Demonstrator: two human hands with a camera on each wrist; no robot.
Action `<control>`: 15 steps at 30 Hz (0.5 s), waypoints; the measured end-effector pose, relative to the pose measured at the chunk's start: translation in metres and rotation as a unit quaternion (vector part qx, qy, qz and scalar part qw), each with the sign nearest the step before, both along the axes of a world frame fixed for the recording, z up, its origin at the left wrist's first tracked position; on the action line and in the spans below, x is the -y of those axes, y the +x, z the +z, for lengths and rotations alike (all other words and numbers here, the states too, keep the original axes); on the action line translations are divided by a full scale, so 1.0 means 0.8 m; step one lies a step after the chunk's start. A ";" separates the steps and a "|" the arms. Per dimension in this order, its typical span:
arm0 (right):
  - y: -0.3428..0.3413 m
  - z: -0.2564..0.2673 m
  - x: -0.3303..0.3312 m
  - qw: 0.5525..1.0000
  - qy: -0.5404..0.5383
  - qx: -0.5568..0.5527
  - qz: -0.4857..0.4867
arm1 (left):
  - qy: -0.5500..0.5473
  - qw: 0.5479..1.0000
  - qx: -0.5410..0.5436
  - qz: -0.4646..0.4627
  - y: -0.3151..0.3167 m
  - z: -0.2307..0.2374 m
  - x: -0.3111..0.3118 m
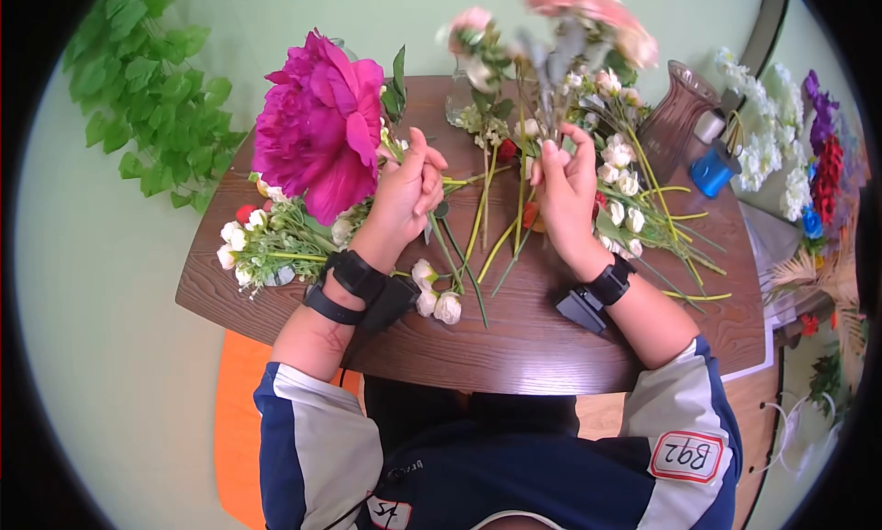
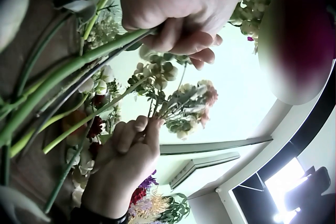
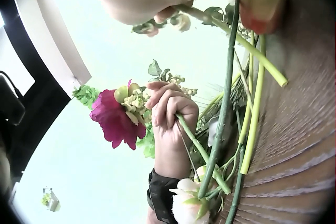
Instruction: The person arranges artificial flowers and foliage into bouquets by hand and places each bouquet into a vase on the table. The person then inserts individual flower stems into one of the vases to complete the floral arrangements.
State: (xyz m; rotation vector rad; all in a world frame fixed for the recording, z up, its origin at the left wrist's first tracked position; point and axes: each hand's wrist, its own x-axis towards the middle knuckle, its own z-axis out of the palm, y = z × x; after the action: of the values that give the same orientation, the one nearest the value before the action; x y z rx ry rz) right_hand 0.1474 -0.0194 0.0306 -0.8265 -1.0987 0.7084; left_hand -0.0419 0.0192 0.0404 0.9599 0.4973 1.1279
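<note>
My left hand (image 1: 401,199) grips the stems of a large magenta peony (image 1: 317,130), whose bloom leans out to the left above the table. In the left wrist view a thick green stem (image 2: 79,69) and a thinner dark one run out below the curled fingers. Small pale blossoms (image 3: 137,104) sit beside the peony in the right wrist view. My right hand (image 1: 567,199) pinches the stems of a bunch of pink flowers (image 1: 588,11), held upright and blurred at the top. Its cut stem end (image 3: 275,71) points down toward the wood.
White roses (image 1: 620,176) with long stems lie on the brown table (image 1: 551,346) at right; more white flowers (image 1: 234,241) lie at left. Loose white roses (image 1: 446,307) are near the front. A pinkish glass vase (image 1: 678,117) and a blue spool (image 1: 712,172) stand back right.
</note>
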 end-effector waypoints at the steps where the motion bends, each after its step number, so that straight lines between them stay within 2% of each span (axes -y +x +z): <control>1: 0.000 -0.002 -0.001 0.999 0.035 -0.015 0.000 | -0.005 1.000 0.000 0.002 0.000 0.000 0.001; 3: -0.002 0.003 0.004 0.999 0.038 0.000 -0.006 | -0.007 1.000 -0.002 0.003 0.000 0.000 0.000; 5: -0.002 0.012 0.011 0.996 0.036 -0.084 -0.008 | -0.008 1.000 -0.004 0.006 0.001 0.001 0.000; 11: 0.011 0.028 0.008 0.989 0.122 -0.071 -0.043 | -0.033 0.998 -0.032 0.051 0.007 0.007 0.008; 13: 0.019 0.042 0.007 0.982 0.161 -0.048 -0.088 | -0.071 0.993 -0.056 0.078 0.008 0.005 0.006; 15: 0.026 0.048 0.000 0.984 0.147 -0.057 -0.081 | -0.068 0.992 -0.070 0.083 0.005 -0.005 -0.004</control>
State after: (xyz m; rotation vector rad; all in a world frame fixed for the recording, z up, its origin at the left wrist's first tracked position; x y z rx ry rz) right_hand 0.1684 -0.0195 0.0688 -0.6058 -0.9922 0.4383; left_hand -0.0381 0.0225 0.0365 0.8947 0.7707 1.1630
